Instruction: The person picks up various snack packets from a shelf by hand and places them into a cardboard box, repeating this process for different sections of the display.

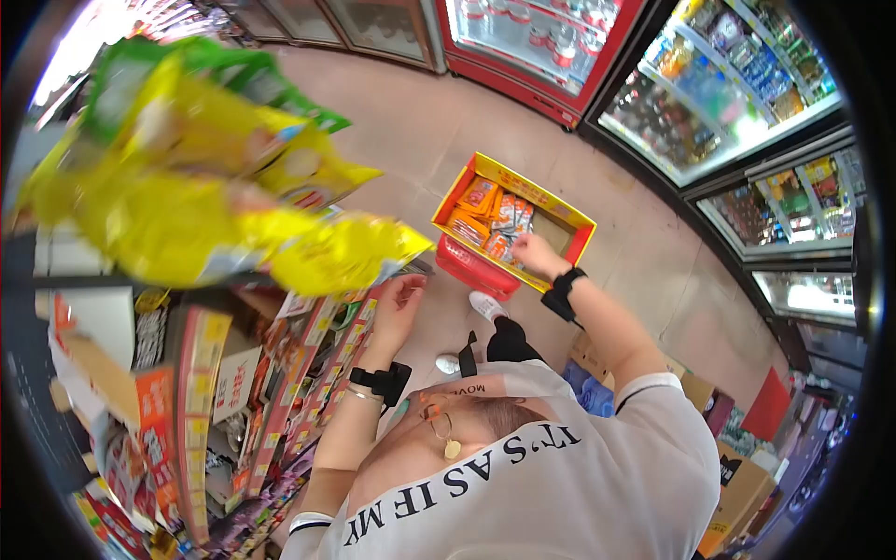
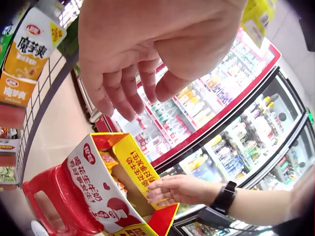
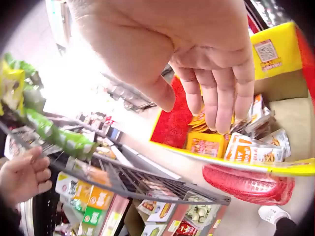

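A yellow, red and white carton (image 1: 579,224) stands on a red plastic stool (image 1: 471,271). Orange snack packets (image 3: 204,145) fill one part of it, beside white-and-orange packets (image 3: 256,152); bare cardboard shows at the other end. Over the carton is my right hand (image 1: 537,254), its fingers loosely bent above the packets, with nothing seen in its grasp. My left hand (image 1: 399,303) hovers beside the shelf rack, fingers relaxed and slightly curled, holding nothing in the left wrist view. Both wrists wear black straps.
Yellow snack bags (image 1: 187,224) and green bags (image 1: 215,70) hang over the rack at the left. Below them are shelves with boxed snacks (image 3: 98,196). Glass-door drink fridges (image 1: 719,93) line the far side. Cardboard cartons (image 1: 742,490) stand at the right behind me.
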A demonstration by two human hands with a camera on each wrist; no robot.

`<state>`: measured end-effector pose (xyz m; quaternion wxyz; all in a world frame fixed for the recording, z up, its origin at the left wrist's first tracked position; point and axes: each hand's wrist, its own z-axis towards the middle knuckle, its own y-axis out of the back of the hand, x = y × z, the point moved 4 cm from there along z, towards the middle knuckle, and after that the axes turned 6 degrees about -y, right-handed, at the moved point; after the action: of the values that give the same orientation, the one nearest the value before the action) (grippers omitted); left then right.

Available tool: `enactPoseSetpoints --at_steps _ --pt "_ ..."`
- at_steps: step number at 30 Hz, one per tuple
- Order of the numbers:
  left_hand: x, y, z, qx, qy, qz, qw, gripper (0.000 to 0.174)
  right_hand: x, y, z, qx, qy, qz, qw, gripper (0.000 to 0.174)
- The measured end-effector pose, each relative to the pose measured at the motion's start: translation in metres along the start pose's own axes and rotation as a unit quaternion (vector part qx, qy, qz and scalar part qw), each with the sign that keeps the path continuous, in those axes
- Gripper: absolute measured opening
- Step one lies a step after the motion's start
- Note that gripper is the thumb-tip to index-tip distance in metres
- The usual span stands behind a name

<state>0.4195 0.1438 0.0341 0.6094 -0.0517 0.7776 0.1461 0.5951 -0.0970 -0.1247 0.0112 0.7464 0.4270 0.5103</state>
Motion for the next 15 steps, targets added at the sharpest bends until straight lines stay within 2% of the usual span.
enactPoseSetpoints --at_steps 2,3,4,5,6,7,8,11,12,14,15 --pt "-0.01 0.012 -0.013 -0.008 0.001 -0.014 1.0 0.021 0.041 -0.007 -0.034 0.006 0.055 -0.082 0.995 0.022" --pt "-0.014 0.019 -0.021 -0.005 0.016 -0.025 1.0 0.021 0.073 -0.008 -0.061 0.026 0.082 -0.076 0.993 0.02" --pt "-0.005 0.028 -0.026 -0.005 0.003 -0.014 1.0 0.021 0.089 -0.019 -0.074 0.058 0.078 -0.129 0.987 0.021" --pt "-0.01 0.038 -0.035 -0.034 -0.013 -0.013 0.999 0.021 0.109 -0.03 -0.087 0.083 0.14 -0.153 0.975 0.021" --pt "-0.017 0.042 -0.044 -0.032 -0.043 -0.023 0.998 0.021 0.139 -0.039 -0.105 0.174 0.166 -0.099 0.966 0.02" --pt "-0.023 0.047 -0.058 -0.031 -0.066 -0.032 0.997 0.021 0.17 -0.045 -0.133 0.186 0.242 -0.141 0.942 0.019" --pt "-0.031 0.059 -0.067 -0.069 -0.079 -0.029 0.994 0.021 0.198 -0.051 -0.149 0.225 0.266 -0.161 0.923 0.021" --pt "-0.063 0.084 -0.1 -0.105 -0.087 -0.039 0.99 0.019 0.282 -0.06 -0.193 0.224 0.401 -0.207 0.864 0.025" --pt "-0.079 0.092 -0.111 -0.11 -0.108 -0.057 0.986 0.02 0.307 -0.06 -0.207 0.231 0.414 -0.217 0.854 0.025" --pt "-0.12 0.106 -0.142 -0.112 -0.134 -0.071 0.982 0.02 0.359 -0.059 -0.241 0.236 0.508 -0.224 0.798 0.021" --pt "-0.133 0.118 -0.164 -0.129 -0.143 -0.071 0.979 0.02 0.389 -0.059 -0.259 0.242 0.52 -0.231 0.786 0.021"
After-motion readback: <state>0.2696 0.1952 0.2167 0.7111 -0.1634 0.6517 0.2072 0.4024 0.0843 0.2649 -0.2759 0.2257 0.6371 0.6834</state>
